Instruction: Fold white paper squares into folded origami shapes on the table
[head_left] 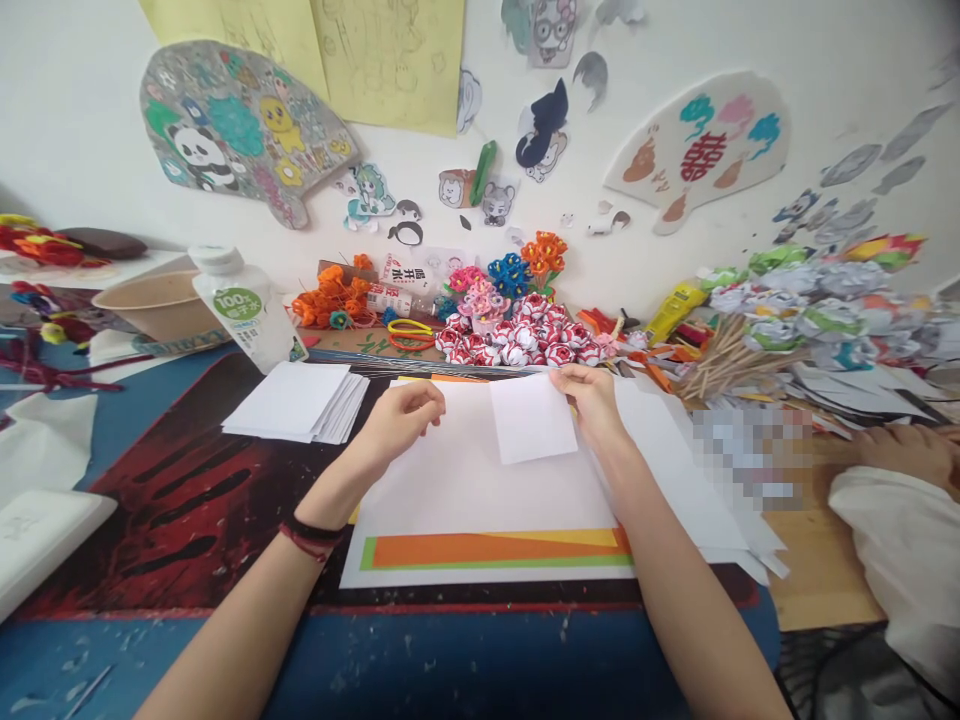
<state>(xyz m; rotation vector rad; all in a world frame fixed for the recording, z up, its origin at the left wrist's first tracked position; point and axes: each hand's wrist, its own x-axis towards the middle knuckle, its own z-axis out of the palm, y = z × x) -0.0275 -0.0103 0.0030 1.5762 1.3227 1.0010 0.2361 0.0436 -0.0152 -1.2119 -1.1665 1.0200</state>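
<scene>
Pinching a small white square sheet (534, 418) by its far right corner, between thumb and fingers of the right hand (594, 400); curled loosely at the left hand (409, 415), apart from the square and seemingly without a grasp on anything. Cannot tell whether thumb and fingertips meet there. Set over a large white sheet (450, 490), mid-width on the bench (480, 660), closer to the far edge than the near.

Grip lightly, right at the corner, to avoid denting the thin paper. Support the free left edge with the left hand to prevent sagging. Keep the square flat and its corners crisp.

Smooth and matte in both white papers; straight and flat in the orange paper (450, 551) along the near side. Neatly squared at left, but fanned along one side: a paper stack (281, 400). Crinkled and rounded toward the far edge: red-and-white flowers (525, 335).
</scene>
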